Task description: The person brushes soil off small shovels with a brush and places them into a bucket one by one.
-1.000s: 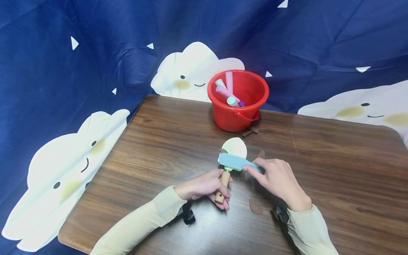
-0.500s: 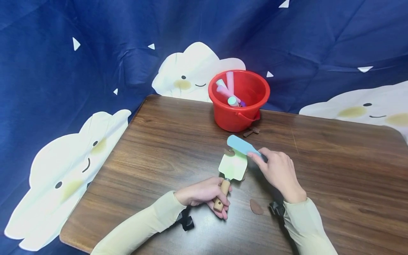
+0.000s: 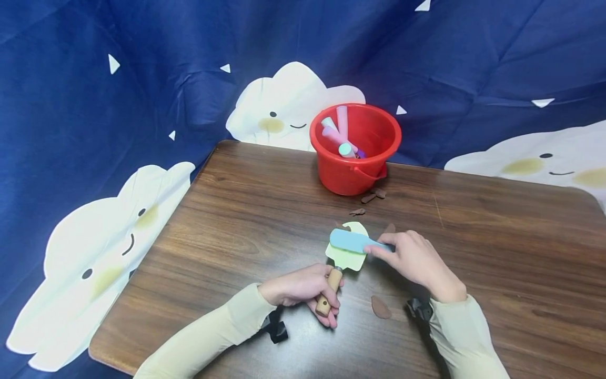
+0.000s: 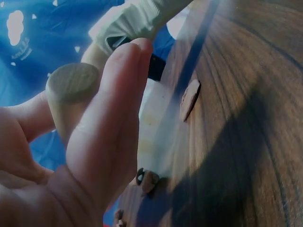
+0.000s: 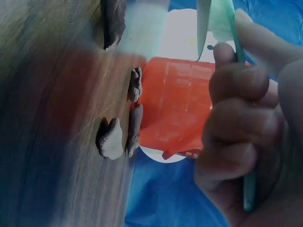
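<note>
My left hand (image 3: 303,287) grips the wooden handle (image 3: 329,292) of a small trowel, with its pale green blade (image 3: 347,258) pointing away from me above the table. In the left wrist view the handle's rounded end (image 4: 73,82) rises between thumb and fingers. A light blue flat spatula (image 3: 349,241) lies across the blade, its handle held by my right hand (image 3: 418,260). Fingers curl round that handle (image 5: 250,194) in the right wrist view. A brown clay-like scrap (image 3: 344,228) shows at the blade's left edge near the tip; whether it rests on the blade I cannot tell.
A red bucket (image 3: 347,176) holding pink and mint tubes stands at the table's back. Brown pieces (image 3: 374,196) lie by its base, another brown piece (image 3: 357,212) beyond the trowel tip, and a flat brown piece (image 3: 381,307) between my arms. A blue cloud-patterned cloth (image 3: 156,95) hangs behind.
The spatula swept out past the blade's tip and came back across it. A brown scrap now lies on the table beyond the tip. The trowel has shifted slightly toward me.
</note>
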Available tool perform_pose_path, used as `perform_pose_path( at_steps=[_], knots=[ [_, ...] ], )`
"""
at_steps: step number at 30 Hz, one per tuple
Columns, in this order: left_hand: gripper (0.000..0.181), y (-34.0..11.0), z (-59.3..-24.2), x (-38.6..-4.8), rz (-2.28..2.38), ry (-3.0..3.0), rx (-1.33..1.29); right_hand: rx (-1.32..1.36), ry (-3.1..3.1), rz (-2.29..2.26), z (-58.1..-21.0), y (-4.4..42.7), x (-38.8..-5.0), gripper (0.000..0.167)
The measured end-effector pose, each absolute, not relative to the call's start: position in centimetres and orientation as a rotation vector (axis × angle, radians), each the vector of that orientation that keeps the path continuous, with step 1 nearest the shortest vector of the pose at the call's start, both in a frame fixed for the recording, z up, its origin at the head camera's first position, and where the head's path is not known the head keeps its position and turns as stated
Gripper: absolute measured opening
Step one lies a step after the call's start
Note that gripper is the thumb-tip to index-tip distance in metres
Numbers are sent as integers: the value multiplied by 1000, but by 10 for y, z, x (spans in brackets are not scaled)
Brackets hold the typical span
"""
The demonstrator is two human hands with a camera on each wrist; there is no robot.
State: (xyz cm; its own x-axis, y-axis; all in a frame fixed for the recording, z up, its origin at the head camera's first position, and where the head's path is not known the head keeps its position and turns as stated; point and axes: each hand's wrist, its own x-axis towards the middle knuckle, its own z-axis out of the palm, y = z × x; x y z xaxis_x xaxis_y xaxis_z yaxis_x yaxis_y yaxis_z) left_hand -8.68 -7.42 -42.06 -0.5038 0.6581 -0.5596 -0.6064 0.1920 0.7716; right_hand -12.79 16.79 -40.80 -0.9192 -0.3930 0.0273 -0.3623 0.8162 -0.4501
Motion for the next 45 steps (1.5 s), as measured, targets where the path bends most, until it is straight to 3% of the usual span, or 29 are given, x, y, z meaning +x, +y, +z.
perform_pose_path(
  at_steps=[15,24,36,45],
  knots=[
    [44,-69,-421,-84,1561,1459,35,-418,3240,-957,-407,160,-142,30],
    [55,-71,-425,-84,1616,1463,58,-629,2977,-889,-399,166,-128,24],
    [38,-69,-425,-86,1612,1512,82,-656,2880,-797,-407,159,-116,29],
    [35,-68,-423,-85,1610,1536,95,-393,3214,-714,-406,164,-119,37]
  ],
)
